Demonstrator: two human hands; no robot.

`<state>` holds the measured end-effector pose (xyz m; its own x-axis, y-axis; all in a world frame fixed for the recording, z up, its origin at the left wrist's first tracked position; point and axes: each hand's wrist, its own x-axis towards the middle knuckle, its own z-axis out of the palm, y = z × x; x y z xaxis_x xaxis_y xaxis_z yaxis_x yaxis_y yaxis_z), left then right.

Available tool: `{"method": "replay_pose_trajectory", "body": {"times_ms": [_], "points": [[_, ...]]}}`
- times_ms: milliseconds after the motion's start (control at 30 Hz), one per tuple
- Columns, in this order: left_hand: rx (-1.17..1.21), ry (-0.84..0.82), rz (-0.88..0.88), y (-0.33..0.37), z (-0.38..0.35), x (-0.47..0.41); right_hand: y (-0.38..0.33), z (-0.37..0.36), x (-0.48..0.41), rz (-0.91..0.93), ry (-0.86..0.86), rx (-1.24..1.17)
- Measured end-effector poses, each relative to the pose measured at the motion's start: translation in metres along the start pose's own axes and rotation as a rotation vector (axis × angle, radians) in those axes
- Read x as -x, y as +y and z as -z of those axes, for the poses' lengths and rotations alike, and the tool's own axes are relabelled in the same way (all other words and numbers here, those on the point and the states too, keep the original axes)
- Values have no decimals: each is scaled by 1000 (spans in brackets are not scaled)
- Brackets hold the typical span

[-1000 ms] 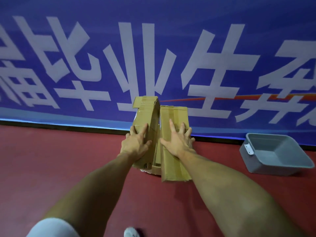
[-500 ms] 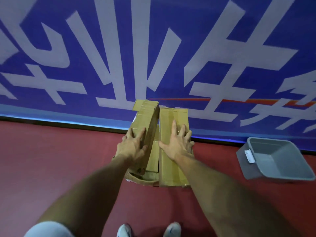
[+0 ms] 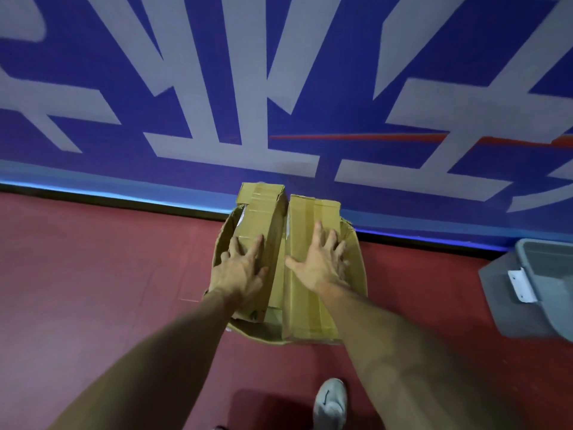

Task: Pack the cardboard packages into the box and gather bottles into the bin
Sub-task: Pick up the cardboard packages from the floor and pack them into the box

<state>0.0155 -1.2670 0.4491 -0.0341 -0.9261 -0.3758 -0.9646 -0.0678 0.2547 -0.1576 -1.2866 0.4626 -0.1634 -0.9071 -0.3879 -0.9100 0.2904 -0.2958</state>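
Cardboard packages (image 3: 305, 262) sat lower in box (image 3: 359, 268) than a second before. Left hand (image 3: 240, 271) and right hand (image 3: 319, 265) pressed flat, fingers spread, gripping nothing. Bin (image 3: 527, 293) looked bottle-free.

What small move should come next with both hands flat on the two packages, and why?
Probably press down a little more, chiefly with the left hand. The left package sits tilted, its far end above the box rim, while the right package under the right hand lies flatter. The grey bin holds no bottles in its visible part.
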Motion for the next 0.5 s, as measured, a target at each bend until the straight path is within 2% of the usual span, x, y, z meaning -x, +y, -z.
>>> {"method": "replay_pose_trajectory", "body": {"times_ms": [333,500], "points": [[46,6,-17,-79,-170,-147,26,-189,-148,20,43,-5],[61,-11,-83,-92,-223,-187,43,-259,-173,-78,102,-132]]}}
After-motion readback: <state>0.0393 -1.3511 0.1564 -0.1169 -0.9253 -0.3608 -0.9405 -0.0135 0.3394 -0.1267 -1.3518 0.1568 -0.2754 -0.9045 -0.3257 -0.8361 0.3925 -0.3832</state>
